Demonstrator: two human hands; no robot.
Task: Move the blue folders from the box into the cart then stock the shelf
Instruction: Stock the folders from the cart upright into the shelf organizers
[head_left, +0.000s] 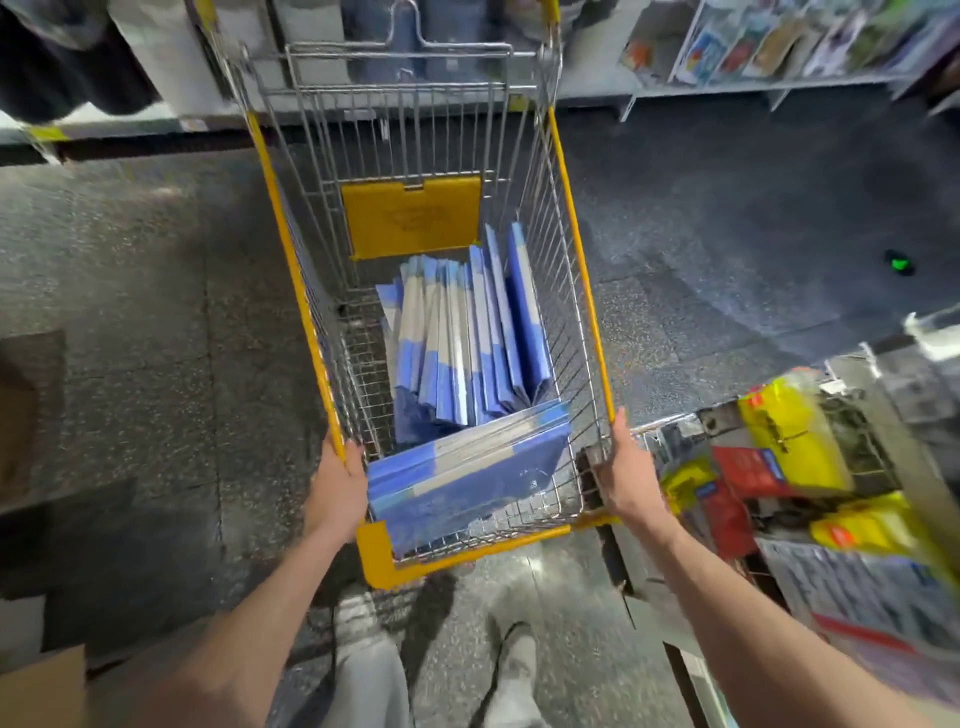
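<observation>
Left hand (337, 488) is curled over the left yellow rim of the cart (580, 249), right hand (626, 470) gripping its right rim. The blue folders (467, 332) sit inside the cart, most upright, one bundle leaning at its near end.

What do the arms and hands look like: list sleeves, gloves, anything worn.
Left hand and right hand are bare: no gloves. No sleeves show anywhere up to the frame edge, and no watch or band on either wrist.

cart (577, 249) | on speckled floor (156, 260) | holds blue folders (467, 338) (one stack crosswise)
</observation>
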